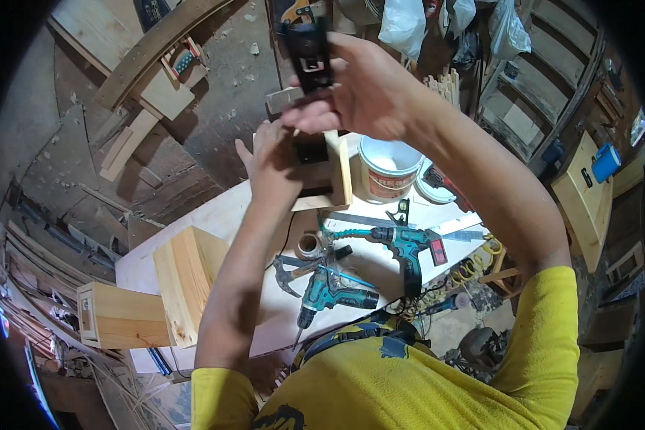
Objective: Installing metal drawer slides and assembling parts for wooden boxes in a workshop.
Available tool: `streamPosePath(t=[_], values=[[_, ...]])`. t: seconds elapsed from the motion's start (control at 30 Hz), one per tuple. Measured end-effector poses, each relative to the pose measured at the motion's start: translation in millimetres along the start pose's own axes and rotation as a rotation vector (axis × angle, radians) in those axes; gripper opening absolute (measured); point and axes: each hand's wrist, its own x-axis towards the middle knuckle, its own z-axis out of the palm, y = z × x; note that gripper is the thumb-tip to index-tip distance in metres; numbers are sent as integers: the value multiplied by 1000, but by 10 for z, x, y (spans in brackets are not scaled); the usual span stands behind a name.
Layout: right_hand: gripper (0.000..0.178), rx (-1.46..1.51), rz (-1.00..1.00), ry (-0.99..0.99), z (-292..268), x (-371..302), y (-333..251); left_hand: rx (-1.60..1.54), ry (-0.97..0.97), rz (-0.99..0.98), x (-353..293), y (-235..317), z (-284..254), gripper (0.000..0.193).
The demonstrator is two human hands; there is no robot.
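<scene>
In front of me, my right hand (369, 89) is raised over the far side of the bench, its fingers curled beside a black elongated tool (308, 57). The tool is blurred, and its exact kind does not show. Below it stands an open wooden box (347, 175) with pale sides and a dark inside. My left hand (271, 143) is on the box's left part, thumb apart, its fingertips partly hidden. Nearer to me lie two teal cordless drills, one (406, 247) pointing left and the other (329, 290) with its bit toward me. A claw hammer (288, 276) lies beside them.
A white bucket (390, 168) stands right of the box, near a metal ruler (358, 218). Wooden boxes (186, 279) sit at the bench's left end. A coiled yellow hose (462, 279) hangs off the right edge. Boards and a blue mug (607, 162) are further out.
</scene>
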Motion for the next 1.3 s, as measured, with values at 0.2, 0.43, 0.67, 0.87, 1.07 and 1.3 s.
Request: streamPosePath(t=[0.2, 0.43, 0.67, 0.87, 1.07, 1.3], values=[[68, -23, 14, -194, -209, 415, -118, -146, -469, -132, 541, 46, -180, 39], [71, -20, -11, -416, -479, 469, -116, -55, -113, 99, 772, 33, 356, 38], [65, -32, 51, -635, -699, 551, -8, 199, 83, -164, 578, 189, 469, 22], [29, -613, -451, -123, -1577, 945, 925, -459, 16, -358, 344, 145, 81, 19], [17, -703, -536, -62, -1671, 889, 1801, -623, 133, -295, 101, -106, -106, 33], [8, -509, -565, -177, -1495, 1144, 2090, -585, 191, -288, -60, -307, -189, 46]])
